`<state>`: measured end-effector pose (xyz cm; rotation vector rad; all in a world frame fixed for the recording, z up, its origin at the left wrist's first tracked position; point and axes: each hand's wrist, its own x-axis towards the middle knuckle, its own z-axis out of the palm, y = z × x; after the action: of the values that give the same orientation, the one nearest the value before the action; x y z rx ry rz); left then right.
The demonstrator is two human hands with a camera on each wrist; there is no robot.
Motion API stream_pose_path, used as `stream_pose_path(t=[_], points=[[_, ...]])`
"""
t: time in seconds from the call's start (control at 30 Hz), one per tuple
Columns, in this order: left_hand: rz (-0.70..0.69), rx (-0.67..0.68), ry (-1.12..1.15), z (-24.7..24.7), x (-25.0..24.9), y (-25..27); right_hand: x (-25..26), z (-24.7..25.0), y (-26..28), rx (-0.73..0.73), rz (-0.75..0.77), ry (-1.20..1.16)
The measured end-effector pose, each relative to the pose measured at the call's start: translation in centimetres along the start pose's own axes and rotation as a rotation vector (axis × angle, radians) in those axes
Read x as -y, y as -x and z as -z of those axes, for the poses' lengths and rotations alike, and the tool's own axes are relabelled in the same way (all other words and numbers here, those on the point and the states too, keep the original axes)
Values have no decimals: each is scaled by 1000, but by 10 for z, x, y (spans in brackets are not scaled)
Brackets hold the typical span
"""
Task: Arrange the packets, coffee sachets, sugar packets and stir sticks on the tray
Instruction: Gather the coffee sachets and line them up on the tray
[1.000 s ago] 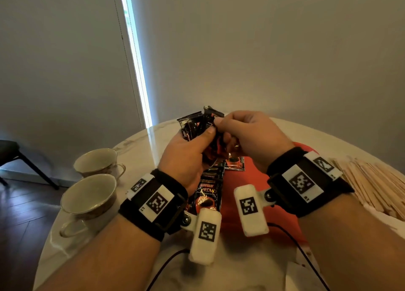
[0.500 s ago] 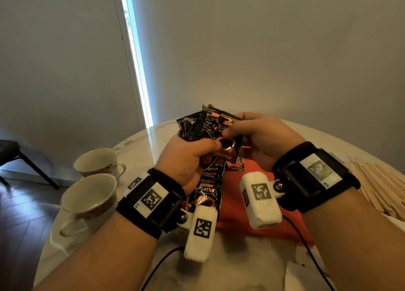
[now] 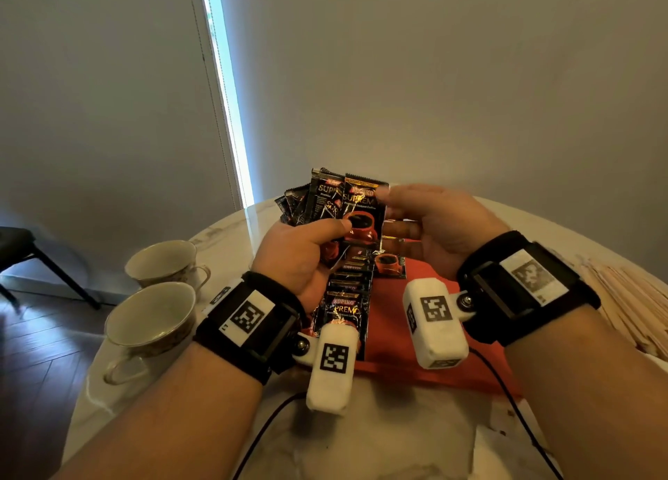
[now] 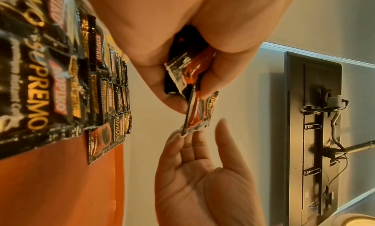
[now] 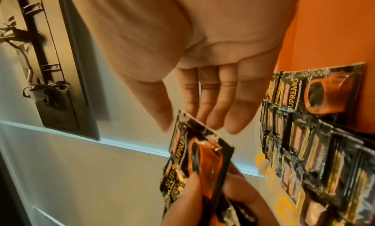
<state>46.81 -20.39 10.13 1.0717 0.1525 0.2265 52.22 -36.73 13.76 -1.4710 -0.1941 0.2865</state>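
My left hand (image 3: 327,234) grips a fan of black coffee sachets (image 3: 358,205) upright above the table, thumb pressed on the front one. My right hand (image 3: 397,205) is beside the fan with straight fingers, and its fingertips touch the front sachet's edge. In the left wrist view the held sachets (image 4: 195,110) poke out of the left hand (image 4: 192,78), and the right hand (image 4: 198,134) meets their lower edge, thumb apart. An orange tray (image 3: 415,338) lies below, carrying an overlapping row of sachets (image 3: 347,299) and one single sachet (image 3: 389,263). Wooden stir sticks (image 3: 625,299) are piled at the right.
Two empty teacups (image 3: 162,261) (image 3: 151,320) stand on the round marble table's left side. A dark chair (image 3: 21,244) is on the floor at far left. Cables run from both wrist cameras across the table's near part. A wall stands close behind.
The left hand has lifted the fan of sachets higher and turned their faces toward me. The right hand's fingers, curled on the sachets before, have straightened and now only touch the front one.
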Motion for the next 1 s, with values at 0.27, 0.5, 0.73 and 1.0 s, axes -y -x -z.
stream_pose_path(t=[0.27, 0.5, 0.73, 1.0], points=[[8, -65, 125, 0, -5, -1, -5, 14, -3, -140, -64, -62], [22, -57, 89, 2, -3, -3, -35, 48, -14, -307, -393, 169], [21, -60, 63, 5, -2, -7, -43, 45, -28, -258, -405, 348], [24, -82, 43, 7, -1, -10, -42, 40, -31, -242, -422, 372]])
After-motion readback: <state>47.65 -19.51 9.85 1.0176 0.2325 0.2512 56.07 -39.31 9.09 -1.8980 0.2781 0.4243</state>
